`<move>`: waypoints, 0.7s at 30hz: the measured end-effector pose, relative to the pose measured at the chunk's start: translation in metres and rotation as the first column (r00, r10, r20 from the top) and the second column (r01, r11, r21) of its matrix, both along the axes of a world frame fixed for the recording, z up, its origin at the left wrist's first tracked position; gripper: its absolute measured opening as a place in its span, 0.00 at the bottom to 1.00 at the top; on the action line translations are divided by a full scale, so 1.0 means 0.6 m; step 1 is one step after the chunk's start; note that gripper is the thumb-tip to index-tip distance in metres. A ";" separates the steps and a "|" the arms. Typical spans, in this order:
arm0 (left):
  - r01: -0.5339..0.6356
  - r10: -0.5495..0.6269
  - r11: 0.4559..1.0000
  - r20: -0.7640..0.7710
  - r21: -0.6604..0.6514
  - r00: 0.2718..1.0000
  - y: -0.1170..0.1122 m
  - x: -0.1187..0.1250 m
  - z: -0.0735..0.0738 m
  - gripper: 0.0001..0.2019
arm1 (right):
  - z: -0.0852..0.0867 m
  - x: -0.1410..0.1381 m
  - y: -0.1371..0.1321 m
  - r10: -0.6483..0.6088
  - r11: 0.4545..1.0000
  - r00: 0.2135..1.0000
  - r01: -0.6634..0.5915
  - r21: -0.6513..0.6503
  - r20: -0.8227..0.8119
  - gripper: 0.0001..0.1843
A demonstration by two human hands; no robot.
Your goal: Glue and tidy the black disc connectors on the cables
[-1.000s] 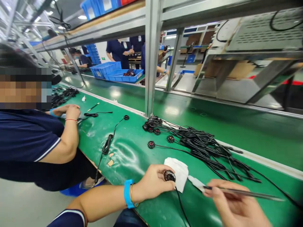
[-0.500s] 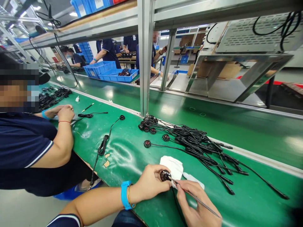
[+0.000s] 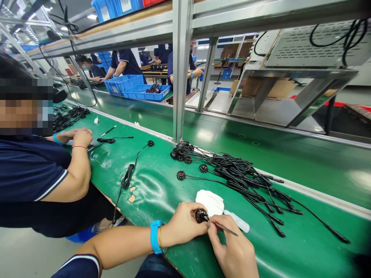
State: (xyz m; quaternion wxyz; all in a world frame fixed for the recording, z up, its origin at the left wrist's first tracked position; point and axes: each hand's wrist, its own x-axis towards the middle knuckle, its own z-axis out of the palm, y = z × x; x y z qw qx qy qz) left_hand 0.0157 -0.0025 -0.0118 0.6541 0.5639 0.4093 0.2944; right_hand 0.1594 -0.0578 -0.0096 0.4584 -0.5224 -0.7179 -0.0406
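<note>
- Round black part with a ribbed rim (image 3: 201, 216), head view: held just above the near edge of the smooth green counter (image 3: 162, 208), close to the middle of the picture's lower half.
- Left hand (image 3: 184, 224): thumb and fingers are closed on the part's side; a bright blue band (image 3: 156, 236) circles the wrist, with a thin gold-coloured bangle beside it.
- Right hand (image 3: 233, 245): fingers pinch a slender dark metal tool (image 3: 228, 229), pencil-like, just beside the part; whether its tip touches the part cannot be told.
- Crumpled white cloth-like piece (image 3: 210, 201): lies on the counter just beyond both hands.
- Whitish translucent tube (image 3: 237, 221): lies beside the white piece, partly behind the right hand.
- Heap of black cables (image 3: 237, 170): spread farther back, with round black ends at its left and slim connectors at its right.
- Coiled black cable (image 3: 127, 176): lies alone to the left, near two small tan patches.
- Co-worker in a navy shirt (image 3: 31, 170): seated at the left, hands together over the counter.
</note>
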 end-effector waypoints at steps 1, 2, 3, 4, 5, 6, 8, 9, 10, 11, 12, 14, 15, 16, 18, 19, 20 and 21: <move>0.002 -0.002 1.000 0.000 0.002 1.000 0.000 0.000 -0.001 0.10 | 0.000 0.003 0.000 0.015 1.000 1.000 -0.015 0.001 -0.023 0.03; 0.001 -0.001 1.000 0.001 -0.002 1.000 0.000 0.001 -0.003 0.11 | 0.001 0.007 -0.001 0.023 1.000 0.998 -0.023 -0.002 -0.056 0.03; -0.003 0.003 1.000 0.003 -0.010 1.000 0.000 0.001 -0.005 0.12 | 0.002 0.013 -0.003 0.015 1.000 0.995 -0.016 -0.012 -0.098 0.02; -0.009 0.009 1.000 0.006 -0.020 1.000 0.000 0.002 -0.007 0.13 | 0.003 0.019 -0.005 -0.010 1.000 0.989 0.005 -0.029 -0.147 0.02; -0.015 0.015 1.000 0.006 -0.027 1.000 0.000 0.003 -0.008 0.14 | 0.003 0.026 -0.007 -0.046 0.998 0.979 0.036 -0.052 -0.201 0.02; -0.018 0.018 0.999 0.005 -0.030 1.000 0.000 0.003 -0.009 0.14 | 0.004 0.032 -0.010 -0.083 0.995 0.964 0.065 -0.080 -0.253 0.02; -0.014 0.014 1.000 0.000 -0.024 1.000 0.000 0.004 -0.009 0.14 | 0.004 0.041 -0.014 -0.115 0.989 0.933 0.075 -0.127 -0.342 0.03; -0.011 0.011 1.000 -0.004 -0.020 1.000 0.000 0.003 -0.008 0.13 | 0.003 0.043 -0.015 -0.105 0.989 0.922 0.057 -0.137 -0.373 0.03; -0.008 0.008 1.000 -0.007 -0.019 1.000 0.000 0.003 -0.007 0.13 | 0.003 0.044 -0.016 -0.083 0.990 0.917 0.031 -0.139 -0.390 0.03; -0.008 0.008 1.000 -0.009 -0.020 1.000 0.000 0.003 -0.006 0.13 | 0.002 0.043 -0.015 -0.057 0.991 0.919 0.003 -0.137 -0.389 0.03; -0.009 0.009 1.000 -0.011 -0.024 1.000 0.000 0.003 -0.005 0.14 | 0.001 0.042 -0.015 -0.030 0.991 0.926 -0.021 -0.131 -0.376 0.03; -0.010 0.010 1.000 -0.010 -0.028 1.000 0.001 0.002 -0.004 0.14 | 0.000 0.037 -0.013 0.017 0.994 0.947 -0.051 -0.099 -0.320 0.03; -0.006 0.006 1.000 -0.007 -0.029 1.000 0.001 0.002 -0.005 0.14 | -0.002 0.035 -0.012 0.035 0.995 0.958 -0.059 -0.075 -0.283 0.04; -0.002 0.002 1.000 -0.005 -0.029 1.000 0.002 0.002 -0.005 0.14 | -0.003 0.033 -0.012 0.049 0.997 0.970 -0.063 -0.049 -0.239 0.04; 0.003 -0.003 1.000 -0.001 -0.028 1.000 0.002 0.002 -0.007 0.13 | -0.007 0.030 -0.011 0.059 0.998 0.988 -0.060 0.000 -0.143 0.05; 0.002 -0.002 1.000 0.000 -0.030 1.000 0.002 0.002 -0.008 0.14 | -0.009 0.028 -0.012 0.058 0.998 0.993 -0.057 0.015 -0.100 0.05; 0.000 0.000 0.999 0.002 -0.034 1.000 0.002 0.002 -0.008 0.14 | -0.011 0.025 -0.012 0.053 0.998 0.996 -0.051 0.023 -0.066 0.06; -0.003 0.004 0.999 0.003 -0.039 1.000 0.001 0.002 -0.008 0.14 | -0.012 0.023 -0.012 0.048 0.999 0.998 -0.047 0.026 -0.042 0.06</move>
